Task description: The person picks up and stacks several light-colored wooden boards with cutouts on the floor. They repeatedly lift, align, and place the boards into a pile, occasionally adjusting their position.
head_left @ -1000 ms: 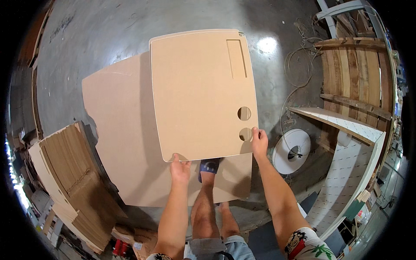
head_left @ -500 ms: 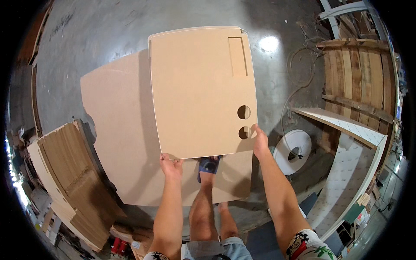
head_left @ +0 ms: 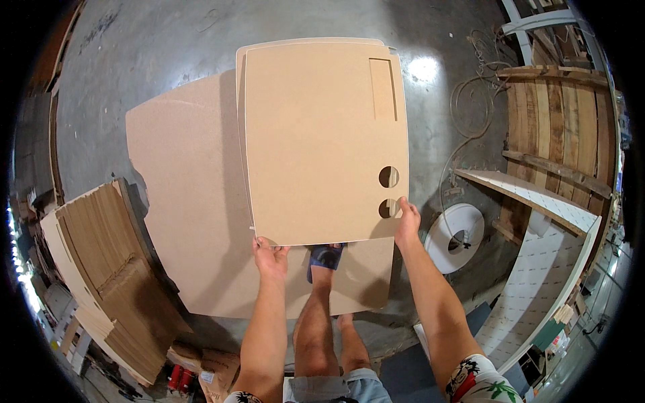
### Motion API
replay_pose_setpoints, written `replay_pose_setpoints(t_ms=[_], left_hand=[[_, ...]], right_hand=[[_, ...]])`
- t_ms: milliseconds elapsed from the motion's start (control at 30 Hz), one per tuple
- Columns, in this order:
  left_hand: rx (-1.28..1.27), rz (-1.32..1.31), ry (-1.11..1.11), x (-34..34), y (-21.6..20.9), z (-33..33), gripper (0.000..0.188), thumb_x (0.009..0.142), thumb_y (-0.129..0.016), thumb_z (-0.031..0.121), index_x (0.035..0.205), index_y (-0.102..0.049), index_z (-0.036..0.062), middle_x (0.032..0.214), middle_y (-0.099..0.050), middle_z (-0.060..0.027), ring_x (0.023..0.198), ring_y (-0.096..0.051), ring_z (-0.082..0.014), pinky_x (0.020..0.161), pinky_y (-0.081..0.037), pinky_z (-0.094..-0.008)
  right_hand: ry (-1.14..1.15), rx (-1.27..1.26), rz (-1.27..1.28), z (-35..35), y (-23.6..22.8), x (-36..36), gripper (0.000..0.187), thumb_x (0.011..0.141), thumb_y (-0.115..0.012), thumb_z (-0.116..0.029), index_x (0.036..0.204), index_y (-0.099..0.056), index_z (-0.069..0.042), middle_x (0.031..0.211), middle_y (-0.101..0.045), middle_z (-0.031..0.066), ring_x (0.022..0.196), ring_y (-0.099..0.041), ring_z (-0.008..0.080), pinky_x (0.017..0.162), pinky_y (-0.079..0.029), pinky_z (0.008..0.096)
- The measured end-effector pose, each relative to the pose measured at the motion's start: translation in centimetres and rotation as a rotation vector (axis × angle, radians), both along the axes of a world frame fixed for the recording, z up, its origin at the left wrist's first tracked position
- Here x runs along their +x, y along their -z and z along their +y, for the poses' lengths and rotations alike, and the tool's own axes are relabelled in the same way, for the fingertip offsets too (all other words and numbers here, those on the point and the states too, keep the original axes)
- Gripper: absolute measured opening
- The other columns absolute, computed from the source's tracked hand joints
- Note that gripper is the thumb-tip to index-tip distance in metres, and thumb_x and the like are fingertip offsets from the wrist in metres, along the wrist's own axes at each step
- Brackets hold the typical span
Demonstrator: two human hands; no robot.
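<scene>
A tan fibreboard panel [head_left: 316, 141] with a pale edge lies over at least one similar board [head_left: 240, 107], whose edge shows along the left and top. Two round holes are cut near the panel's right side, and a long rectangular recess is near its far right corner. My left hand [head_left: 270, 257] grips the near left corner, fingers curled at the edge. On the right edge, beside the nearer hole, my right hand [head_left: 408, 221] is closed round the panel. Beneath lies a large brown sheet [head_left: 181, 201] on the floor. My sandalled foot [head_left: 325, 258] is at the panel's near edge.
Stacked boards [head_left: 111, 269] stand at the left. On the right are a white roll of edge strip [head_left: 455, 238], a white open cabinet frame [head_left: 544, 282] and a wooden pallet [head_left: 554, 134]. A thin hose [head_left: 457, 144] loops over the concrete floor.
The top panel has shifted a little to the right along with both hands, baring more of the board underneath at the left.
</scene>
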State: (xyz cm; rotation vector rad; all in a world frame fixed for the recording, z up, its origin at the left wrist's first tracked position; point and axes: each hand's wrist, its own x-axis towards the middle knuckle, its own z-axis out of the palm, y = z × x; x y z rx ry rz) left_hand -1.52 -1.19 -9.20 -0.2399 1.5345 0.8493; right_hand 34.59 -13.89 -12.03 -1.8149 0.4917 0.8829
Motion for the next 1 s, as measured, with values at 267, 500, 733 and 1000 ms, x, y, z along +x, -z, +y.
replay_pose_setpoints(t_ms=[267, 500, 733, 1000], left_hand=[[0.069, -0.047, 0.017, 0.7, 0.7, -0.4, 0.032, 0.113, -0.042, 0.032, 0.142, -0.039, 0.0184, 0.151, -0.043, -0.0134, 0.134, -0.049, -0.0399, 0.109, -0.045, -0.0686], [0.06, -0.067, 0.062, 0.8, 0.2, -0.2, 0.043, 0.113, -0.041, 0.033, 0.148, -0.037, 0.0076, 0.157, -0.04, -0.0143, 0.139, -0.046, -0.0402, 0.113, -0.043, -0.0653], [-0.056, 0.008, 0.074, 1.4, 1.3, 0.1, 0.051, 0.113, -0.035, 0.035, 0.152, -0.036, 0.0027, 0.161, -0.033, -0.014, 0.143, -0.041, -0.039, 0.119, -0.038, -0.061], [-0.054, -0.077, 0.045, 0.0, 2.5, 0.4, 0.055, 0.113, -0.032, 0.04, 0.157, -0.033, 0.0061, 0.165, -0.025, -0.0143, 0.151, -0.028, -0.039, 0.121, -0.036, -0.0608]], right_hand=[[-0.013, 0.0, 0.006, -0.1, 1.2, 1.0, 0.033, 0.097, -0.075, -0.037, 0.103, -0.062, -0.008, 0.102, -0.059, 0.0006, 0.101, -0.052, 0.0151, 0.093, -0.042, 0.0348], [-0.07, -0.066, 0.017, 0.8, 0.4, 1.0, 0.035, 0.098, -0.073, -0.04, 0.108, -0.063, -0.008, 0.103, -0.059, 0.0011, 0.1, -0.052, 0.0153, 0.094, -0.042, 0.0357], [-0.207, -0.179, -0.013, -0.3, 1.2, 1.7, 0.038, 0.1, -0.068, -0.035, 0.121, -0.067, -0.003, 0.112, -0.068, 0.0035, 0.108, -0.06, 0.0156, 0.096, -0.045, 0.0335], [-0.376, -0.061, 0.026, -1.2, 1.9, 2.2, 0.044, 0.103, -0.064, -0.033, 0.133, -0.065, -0.001, 0.122, -0.07, 0.0061, 0.11, -0.062, 0.0171, 0.097, -0.046, 0.0344]])
